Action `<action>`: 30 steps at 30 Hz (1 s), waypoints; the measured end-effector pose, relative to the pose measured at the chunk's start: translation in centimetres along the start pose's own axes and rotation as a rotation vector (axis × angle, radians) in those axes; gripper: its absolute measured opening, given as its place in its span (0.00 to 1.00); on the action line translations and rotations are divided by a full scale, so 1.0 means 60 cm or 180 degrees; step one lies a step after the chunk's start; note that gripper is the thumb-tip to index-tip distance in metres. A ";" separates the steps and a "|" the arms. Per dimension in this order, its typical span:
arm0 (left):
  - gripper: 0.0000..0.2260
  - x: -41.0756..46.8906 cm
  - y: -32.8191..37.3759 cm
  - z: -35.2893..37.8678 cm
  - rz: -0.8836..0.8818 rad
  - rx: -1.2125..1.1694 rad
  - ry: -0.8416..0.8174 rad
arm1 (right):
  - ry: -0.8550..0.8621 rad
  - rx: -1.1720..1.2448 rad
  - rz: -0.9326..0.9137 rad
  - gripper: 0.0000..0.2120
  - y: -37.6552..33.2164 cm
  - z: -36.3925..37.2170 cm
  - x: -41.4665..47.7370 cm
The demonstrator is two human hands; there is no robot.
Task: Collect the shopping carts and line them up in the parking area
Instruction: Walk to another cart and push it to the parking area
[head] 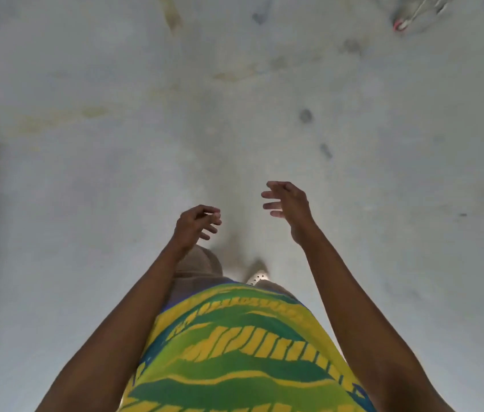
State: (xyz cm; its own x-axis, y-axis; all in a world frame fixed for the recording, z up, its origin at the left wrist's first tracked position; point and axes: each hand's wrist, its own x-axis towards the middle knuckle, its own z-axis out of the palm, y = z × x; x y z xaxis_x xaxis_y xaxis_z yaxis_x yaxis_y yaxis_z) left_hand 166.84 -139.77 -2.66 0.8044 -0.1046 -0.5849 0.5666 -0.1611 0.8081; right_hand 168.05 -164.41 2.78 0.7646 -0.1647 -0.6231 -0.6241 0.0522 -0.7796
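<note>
Both hands empty: left hand (pixel 196 223) loosely curled, right hand (pixel 287 205) spread wide. Cart (pixel 413 13) sits well apart; reaching blind, it may roll off.

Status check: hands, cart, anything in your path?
Left hand and right hand both empty, raised ahead. Cart barely in view, far upper right, blurred. Bare stained floor between, nothing blocking.

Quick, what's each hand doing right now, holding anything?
Left hand: fingers loosely curled, holding nothing.
Right hand: fingers spread, open, holding nothing.
</note>
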 end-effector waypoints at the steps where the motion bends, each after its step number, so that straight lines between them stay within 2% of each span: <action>1: 0.11 0.032 0.018 -0.013 0.0011 -0.0056 0.0072 | -0.0089 -0.0065 -0.0012 0.11 -0.025 0.013 0.029; 4: 0.08 0.138 0.065 -0.055 0.0040 -0.0214 0.0308 | -0.0281 -0.0202 -0.0037 0.11 -0.087 0.058 0.122; 8: 0.09 0.311 0.148 -0.124 -0.0002 -0.0325 0.0414 | -0.0278 -0.0282 -0.0026 0.10 -0.177 0.129 0.264; 14: 0.07 0.544 0.343 -0.234 0.0086 -0.0179 0.0215 | -0.0086 -0.0192 -0.0053 0.09 -0.368 0.236 0.437; 20: 0.10 0.706 0.546 -0.298 0.0391 0.0007 -0.0193 | -0.0037 -0.0029 -0.0042 0.09 -0.540 0.307 0.570; 24: 0.09 0.841 0.632 -0.344 0.0488 -0.0054 -0.0167 | 0.0087 0.0109 0.0046 0.10 -0.638 0.363 0.702; 30: 0.07 1.066 0.759 -0.435 0.0536 -0.0071 -0.0052 | -0.0115 -0.0010 0.0102 0.09 -0.790 0.462 0.938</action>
State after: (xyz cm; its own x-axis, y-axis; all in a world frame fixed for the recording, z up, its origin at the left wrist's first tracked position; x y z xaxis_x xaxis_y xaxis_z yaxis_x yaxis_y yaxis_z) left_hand 248.76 -128.18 -1.40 0.8854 -0.1442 -0.4418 0.4279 -0.1180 0.8961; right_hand 245.12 -148.85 2.92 0.7494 -0.1273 -0.6498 -0.6489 0.0538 -0.7590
